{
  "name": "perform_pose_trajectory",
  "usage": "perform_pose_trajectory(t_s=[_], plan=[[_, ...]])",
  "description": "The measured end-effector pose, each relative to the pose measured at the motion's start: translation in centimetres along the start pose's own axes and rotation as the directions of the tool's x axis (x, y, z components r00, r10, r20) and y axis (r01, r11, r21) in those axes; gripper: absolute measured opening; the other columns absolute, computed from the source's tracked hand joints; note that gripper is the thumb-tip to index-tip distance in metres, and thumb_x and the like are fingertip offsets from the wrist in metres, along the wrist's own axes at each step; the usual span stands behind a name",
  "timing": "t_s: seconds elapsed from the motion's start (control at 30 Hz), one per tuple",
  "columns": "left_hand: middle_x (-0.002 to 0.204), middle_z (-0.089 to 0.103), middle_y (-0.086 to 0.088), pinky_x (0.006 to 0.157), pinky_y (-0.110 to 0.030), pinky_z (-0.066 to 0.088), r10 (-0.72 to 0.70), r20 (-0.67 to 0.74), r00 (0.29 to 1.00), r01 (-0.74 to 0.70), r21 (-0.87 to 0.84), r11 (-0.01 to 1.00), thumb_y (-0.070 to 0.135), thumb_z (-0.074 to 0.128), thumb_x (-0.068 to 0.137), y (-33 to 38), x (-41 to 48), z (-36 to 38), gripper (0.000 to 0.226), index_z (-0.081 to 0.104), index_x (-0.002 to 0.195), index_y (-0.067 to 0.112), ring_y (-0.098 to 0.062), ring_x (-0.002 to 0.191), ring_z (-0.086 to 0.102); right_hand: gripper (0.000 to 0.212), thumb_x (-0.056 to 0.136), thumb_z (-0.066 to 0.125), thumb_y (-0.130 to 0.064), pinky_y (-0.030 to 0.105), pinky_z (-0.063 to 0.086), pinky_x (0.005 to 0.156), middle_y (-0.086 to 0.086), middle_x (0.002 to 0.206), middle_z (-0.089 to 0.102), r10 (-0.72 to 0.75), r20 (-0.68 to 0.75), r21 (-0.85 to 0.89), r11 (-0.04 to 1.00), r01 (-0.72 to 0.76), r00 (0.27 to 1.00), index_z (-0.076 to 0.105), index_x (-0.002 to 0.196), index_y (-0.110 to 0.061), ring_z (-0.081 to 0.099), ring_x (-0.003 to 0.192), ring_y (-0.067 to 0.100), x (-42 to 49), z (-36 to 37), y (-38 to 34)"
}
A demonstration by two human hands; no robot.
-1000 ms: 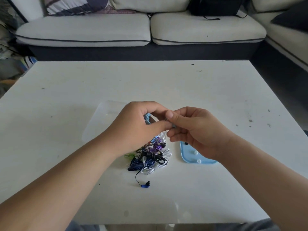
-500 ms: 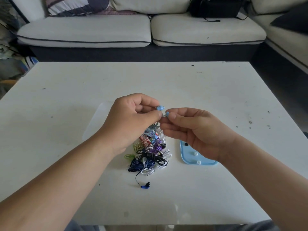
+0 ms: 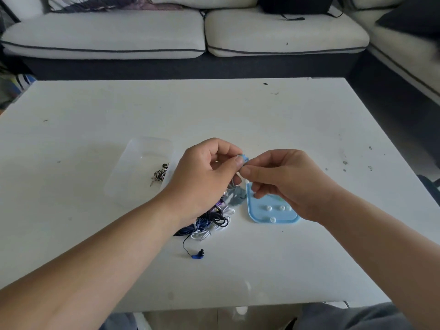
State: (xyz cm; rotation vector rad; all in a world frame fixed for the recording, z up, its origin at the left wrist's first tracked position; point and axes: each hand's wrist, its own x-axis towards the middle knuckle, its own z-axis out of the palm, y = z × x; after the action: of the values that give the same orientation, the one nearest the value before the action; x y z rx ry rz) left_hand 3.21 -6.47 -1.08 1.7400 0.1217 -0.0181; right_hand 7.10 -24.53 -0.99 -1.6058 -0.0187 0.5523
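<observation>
Left of the left hand (image 3: 204, 179) lies a clear plastic box (image 3: 133, 177), with a striped cable (image 3: 159, 173) at its near edge. That hand is curled, pinching a light-blue earbud (image 3: 244, 159) between thumb and forefinger; a tangle of earphones (image 3: 209, 222) sits beneath its wrist. The right hand (image 3: 290, 184) pinches the same earbud from the other side, held above a blue lid (image 3: 269, 214)

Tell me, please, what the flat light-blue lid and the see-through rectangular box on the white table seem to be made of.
The flat light-blue lid looks like moulded plastic, smooth with slight sheen: raised rim and round studs. The see-through rectangular box seems thin glossy plastic: the white table shows through it.
</observation>
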Motion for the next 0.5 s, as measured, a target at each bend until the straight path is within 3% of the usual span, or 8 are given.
perform_pose_trajectory(t_s=[0.1,0.2,0.3,0.5], plan=[[0.081,0.077,-0.002,0.064,-0.022,0.056,-0.043,-0.003,0.999,0.043,-0.012,0.999,0.013,0.072,0.096,0.0,0.1,0.4,0.005,0.072,0.101,0.015,-0.012,0.068,0.072,0.043,0.078,0.085,-0.032,0.034,0.057,0.059,0.011,0.068,0.067,-0.032,-0.138,-0.066,0.998,0.023,0.99,0.071,0.089,0.006,0.063,0.061,0.024,0.4,-1.2,0.1],[0.082,0.077,-0.003,0.068,-0.022,0.057,-0.081,-0.005,0.997,0.08,-0.026,0.996,0.009,0.07,0.096,-0.4,0.1,0.5,0.006,0.072,0.1,0.014,-0.012,0.069,0.071,0.021,0.091,0.074,-0.021,0.038,0.06,0.058,0.013,0.072,0.073,-0.075,-0.254,-0.402,0.915,-0.035,0.964,0.07,0.082,-0.003,0.067,0.056,0.029,1.5,-2.5,1.2],[0.082,0.076,-0.006,0.072,-0.027,0.058,-0.111,-0.009,0.994,0.111,-0.052,0.993,0.007,0.071,0.095,-0.7,0.0,0.3,0.006,0.073,0.099,0.012,-0.013,0.068,0.07,0.013,0.088,0.059,-0.01,0.034,0.056,0.055,0.01,0.067,0.068,-0.02,-0.213,-0.681,0.72,-0.134,0.977,0.065,0.079,-0.001,0.068,0.052,0.026,2.6,-2.8,3.0],[0.085,0.077,-0.008,0.072,-0.026,0.058,-0.121,0.022,0.992,0.123,-0.094,0.988,0.007,0.072,0.094,-0.3,-0.2,-0.5,0.01,0.072,0.103,0.013,-0.014,0.068,0.068,0.016,0.088,0.061,-0.011,0.029,0.047,0.054,0.008,0.065,0.061,0.015,-0.197,-0.841,0.511,-0.177,0.98,0.068,0.08,0.0,0.055,0.051,0.022,4.2,-2.2,4.9]])
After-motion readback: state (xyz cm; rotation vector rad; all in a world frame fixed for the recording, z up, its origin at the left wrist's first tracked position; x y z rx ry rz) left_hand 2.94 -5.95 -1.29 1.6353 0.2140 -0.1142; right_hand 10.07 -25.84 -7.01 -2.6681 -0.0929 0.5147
